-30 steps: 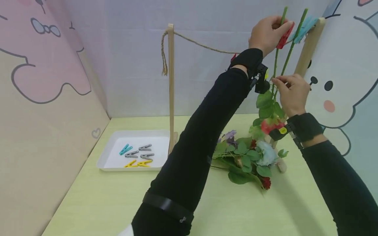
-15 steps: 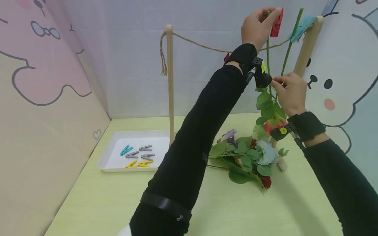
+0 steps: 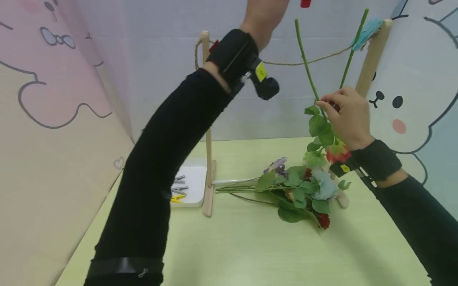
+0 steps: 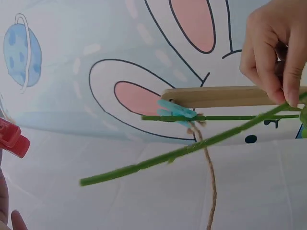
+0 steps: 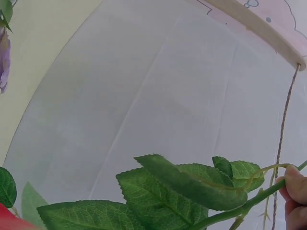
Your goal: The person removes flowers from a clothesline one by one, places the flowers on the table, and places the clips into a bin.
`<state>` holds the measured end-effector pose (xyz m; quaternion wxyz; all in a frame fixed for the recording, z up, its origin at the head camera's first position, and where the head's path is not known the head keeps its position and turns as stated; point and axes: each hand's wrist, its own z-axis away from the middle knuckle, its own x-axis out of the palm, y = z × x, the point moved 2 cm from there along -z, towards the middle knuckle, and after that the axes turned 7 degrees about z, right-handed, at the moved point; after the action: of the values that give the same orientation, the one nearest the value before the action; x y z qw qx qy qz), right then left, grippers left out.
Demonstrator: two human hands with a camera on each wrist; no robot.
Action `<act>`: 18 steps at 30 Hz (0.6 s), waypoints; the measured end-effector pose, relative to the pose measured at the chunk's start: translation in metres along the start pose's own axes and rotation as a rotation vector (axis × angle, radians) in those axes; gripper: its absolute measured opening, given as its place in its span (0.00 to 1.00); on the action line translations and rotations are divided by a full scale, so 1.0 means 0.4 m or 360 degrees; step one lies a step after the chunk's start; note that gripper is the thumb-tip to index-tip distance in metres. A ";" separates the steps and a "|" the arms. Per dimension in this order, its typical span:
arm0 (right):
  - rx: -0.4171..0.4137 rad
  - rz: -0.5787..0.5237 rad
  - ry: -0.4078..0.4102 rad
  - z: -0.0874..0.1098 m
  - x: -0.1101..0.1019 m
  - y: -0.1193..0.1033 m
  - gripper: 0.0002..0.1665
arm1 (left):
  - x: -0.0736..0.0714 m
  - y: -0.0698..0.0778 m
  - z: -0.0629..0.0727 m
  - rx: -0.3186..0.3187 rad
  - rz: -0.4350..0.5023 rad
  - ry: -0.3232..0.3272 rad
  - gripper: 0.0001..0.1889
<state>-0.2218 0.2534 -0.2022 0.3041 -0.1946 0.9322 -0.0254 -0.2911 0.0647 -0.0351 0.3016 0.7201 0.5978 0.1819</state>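
Note:
In the head view my left hand (image 3: 266, 18) is up at the top edge, its fingers cut off. Beyond it a red clothespin (image 3: 305, 3) barely shows; in the left wrist view this red clothespin (image 4: 13, 139) sits by the fingertips, holding nothing. My right hand (image 3: 348, 115) pinches a leafy green flower stem (image 3: 304, 59), whose bare end leans left, apart from the rope (image 3: 318, 59). A second stem (image 3: 352, 51) is clipped at the rope's right end by a light blue clothespin (image 3: 368, 33). A red flower (image 3: 338, 153) hangs head down below the right hand.
Wooden posts (image 3: 208, 151) hold the rope at both ends. More flowers (image 3: 300, 186) lie on the table (image 3: 257, 242). The white tray (image 3: 195, 171) with grey and yellow clothespins is partly behind the left sleeve. A small red patch (image 3: 214, 45) shows beside the left wristband.
My left hand has moved left and up with the red clothespin, away from the stem. The stem in my right hand has tipped left, and that hand has shifted slightly left.

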 end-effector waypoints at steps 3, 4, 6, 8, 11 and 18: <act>-0.0097 0.0041 -0.0019 0.007 -0.006 -0.012 0.12 | -0.089 0.021 0.057 0.0153 0.0101 -0.0025 0.17; -0.0130 0.0064 -0.0033 0.010 -0.007 -0.014 0.12 | -0.120 0.020 0.080 0.0189 0.0126 -0.0040 0.16; -0.0209 0.0118 -0.0075 0.015 -0.007 -0.018 0.11 | -0.183 0.006 0.131 0.0143 0.0162 -0.0065 0.13; -0.0289 0.0180 -0.0139 0.022 -0.007 -0.019 0.09 | -0.245 -0.019 0.193 0.0061 0.0119 -0.0089 0.12; -0.0437 0.0278 -0.0232 0.038 -0.005 -0.017 0.07 | -0.334 -0.075 0.293 0.0002 -0.0215 -0.0176 0.10; -0.0749 0.0582 -0.0466 0.075 0.031 -0.027 0.06 | -0.498 -0.220 0.502 -0.0173 -0.0911 -0.0484 0.11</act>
<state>-0.2099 0.2409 -0.2319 0.3809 -0.0906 0.8784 0.2739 -0.2758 -0.1630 -0.2239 0.4642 0.5247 0.7135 0.0118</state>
